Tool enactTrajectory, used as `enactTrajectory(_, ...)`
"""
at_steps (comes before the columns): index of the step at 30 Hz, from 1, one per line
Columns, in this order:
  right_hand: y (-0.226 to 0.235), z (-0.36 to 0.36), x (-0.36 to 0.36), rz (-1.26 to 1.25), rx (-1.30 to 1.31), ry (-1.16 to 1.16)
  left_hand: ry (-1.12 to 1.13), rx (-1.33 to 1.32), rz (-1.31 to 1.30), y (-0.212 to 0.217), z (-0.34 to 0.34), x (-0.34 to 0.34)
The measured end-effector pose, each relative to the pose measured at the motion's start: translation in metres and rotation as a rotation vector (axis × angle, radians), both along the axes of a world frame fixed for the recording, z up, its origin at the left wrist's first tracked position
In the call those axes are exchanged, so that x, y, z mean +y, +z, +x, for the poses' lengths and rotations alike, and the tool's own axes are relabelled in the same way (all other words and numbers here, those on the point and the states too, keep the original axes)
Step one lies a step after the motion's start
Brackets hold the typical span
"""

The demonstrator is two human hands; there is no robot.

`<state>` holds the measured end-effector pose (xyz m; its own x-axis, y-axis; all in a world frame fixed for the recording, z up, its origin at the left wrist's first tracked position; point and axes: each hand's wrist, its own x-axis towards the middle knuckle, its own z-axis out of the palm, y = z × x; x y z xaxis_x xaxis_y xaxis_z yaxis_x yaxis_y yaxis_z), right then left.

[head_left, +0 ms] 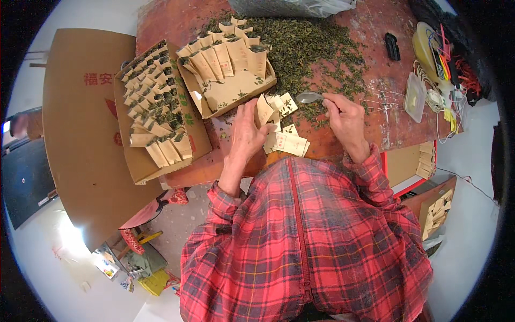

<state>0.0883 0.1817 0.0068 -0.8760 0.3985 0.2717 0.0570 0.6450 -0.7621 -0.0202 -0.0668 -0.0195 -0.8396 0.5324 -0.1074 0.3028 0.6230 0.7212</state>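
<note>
My right hand (346,121) is closed around the handle of a metal spoon (309,97), its bowl toward the left, over the edge of the loose dried tea leaves (327,48). My left hand (248,131) is closed on a small tan paper packet (264,109), thumb at its lower side. Whether that packet has leaves inside, I cannot tell. Just right of it lie several flat paper packets (287,144) with bits of leaf on them. Beyond my left hand is a shallow cardboard tray (228,97), where open packets with leaves stand in rows at the far side.
A bigger cardboard box (198,137) on the left holds many filled packets, with its large flap (80,134) folded outward. At the back lies a clear plastic bag (292,6). A black object (392,46), a clear plastic container (414,97) and cords sit at the right.
</note>
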Motion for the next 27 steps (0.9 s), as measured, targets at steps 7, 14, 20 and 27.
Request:
enactTrajectory(7, 0.039, -0.011, -0.023, -0.149, -0.006, 0.000, 0.007, 0.091, -0.108, 0.000, 0.002, 0.007)
enactTrajectory(14, 0.035, -0.018, -0.029, -0.121, 0.008, 0.036, -0.007, 0.143, -0.121, -0.002, 0.003, 0.010)
enactTrajectory(20, 0.035, -0.022, -0.034, -0.076, 0.004, 0.046, 0.009, 0.155, -0.123, 0.000, 0.007, 0.010)
enactTrajectory(27, 0.031, -0.022, -0.034, 0.010, 0.029, 0.052, 0.028, 0.131, -0.131, 0.002, 0.010, 0.012)
